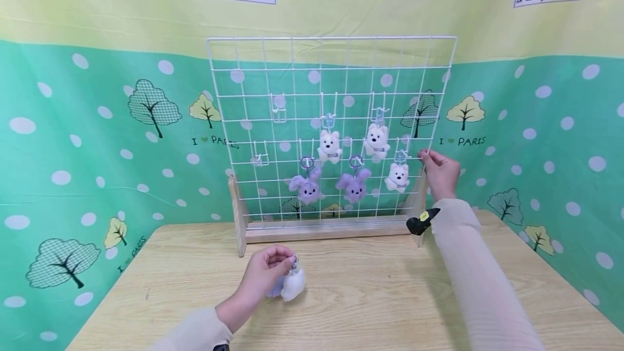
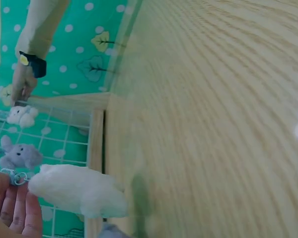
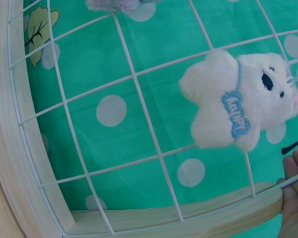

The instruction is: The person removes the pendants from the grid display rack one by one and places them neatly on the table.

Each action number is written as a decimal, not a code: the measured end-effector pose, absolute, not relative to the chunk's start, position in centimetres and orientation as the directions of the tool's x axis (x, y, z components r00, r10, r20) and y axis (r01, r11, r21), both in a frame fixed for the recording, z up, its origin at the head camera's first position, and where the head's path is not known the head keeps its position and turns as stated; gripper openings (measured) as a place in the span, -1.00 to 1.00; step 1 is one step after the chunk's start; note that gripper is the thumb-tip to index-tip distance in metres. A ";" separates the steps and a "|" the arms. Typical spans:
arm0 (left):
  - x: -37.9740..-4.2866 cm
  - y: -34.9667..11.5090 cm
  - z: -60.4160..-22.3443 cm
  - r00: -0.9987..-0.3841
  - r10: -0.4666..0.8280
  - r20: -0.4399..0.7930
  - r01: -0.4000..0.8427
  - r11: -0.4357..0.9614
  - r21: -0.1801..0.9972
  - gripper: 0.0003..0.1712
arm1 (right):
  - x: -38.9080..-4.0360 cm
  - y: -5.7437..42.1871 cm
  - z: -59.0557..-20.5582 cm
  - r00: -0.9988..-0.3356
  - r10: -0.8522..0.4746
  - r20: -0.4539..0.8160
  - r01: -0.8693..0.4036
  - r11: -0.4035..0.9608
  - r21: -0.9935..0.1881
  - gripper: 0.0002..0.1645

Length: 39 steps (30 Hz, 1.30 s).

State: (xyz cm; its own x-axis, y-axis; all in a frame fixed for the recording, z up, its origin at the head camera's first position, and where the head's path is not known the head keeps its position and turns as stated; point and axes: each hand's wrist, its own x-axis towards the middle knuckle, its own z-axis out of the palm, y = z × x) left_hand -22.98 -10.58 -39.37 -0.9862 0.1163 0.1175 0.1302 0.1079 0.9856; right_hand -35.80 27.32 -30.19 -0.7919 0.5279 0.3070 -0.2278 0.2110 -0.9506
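My left hand (image 1: 260, 278) pinches the metal clasp of a white plush keychain (image 1: 293, 285) above the table. A lavender plush (image 1: 275, 287) hangs beside it, mostly hidden. In the left wrist view, the white plush (image 2: 77, 191) dangles from a light-blue clasp (image 2: 15, 177) at my fingers. At the right edge of a white wire grid rack (image 1: 336, 38), my right hand (image 1: 441, 173) grips the frame just above its wooden foot. Near that hand hangs a white dog plush (image 3: 238, 99) with a blue embroidered bone.
Two white dog plushes (image 1: 330, 146) and two lavender bunny plushes (image 1: 308, 187) hang on the grid. Two clear-tagged hooks, an upper left hook (image 1: 279, 112) and a lower left hook (image 1: 259, 160), carry no plush. The rack's wooden base (image 1: 331, 231) stands on the wooden table (image 1: 361, 297), before a patterned cloth.
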 end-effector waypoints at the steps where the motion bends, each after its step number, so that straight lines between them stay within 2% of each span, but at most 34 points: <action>1: -23.0 -10.5 -39.7 -0.985 0.130 0.116 0.131 0.113 0.985 -0.80 | -35.8 27.3 -30.2 -0.793 0.528 0.303 -0.225 0.208 -0.952 -0.54; 17: -23.9 -8.0 -41.6 -0.951 0.281 0.131 0.165 0.102 0.981 -0.85 | -35.5 27.2 -30.0 -0.805 0.519 0.287 -0.222 0.185 -0.957 -0.54; 32: -26.2 -7.6 -41.5 -0.980 0.182 0.077 0.101 0.126 0.987 -0.80 | -35.7 27.4 -30.1 -0.805 0.522 0.281 -0.210 0.192 -0.959 -0.54; 39: -27.2 -7.7 -42.1 -0.989 0.135 0.059 0.069 0.074 0.995 -0.81 | -35.8 27.3 -30.1 -0.800 0.527 0.288 -0.218 0.192 -0.957 -0.56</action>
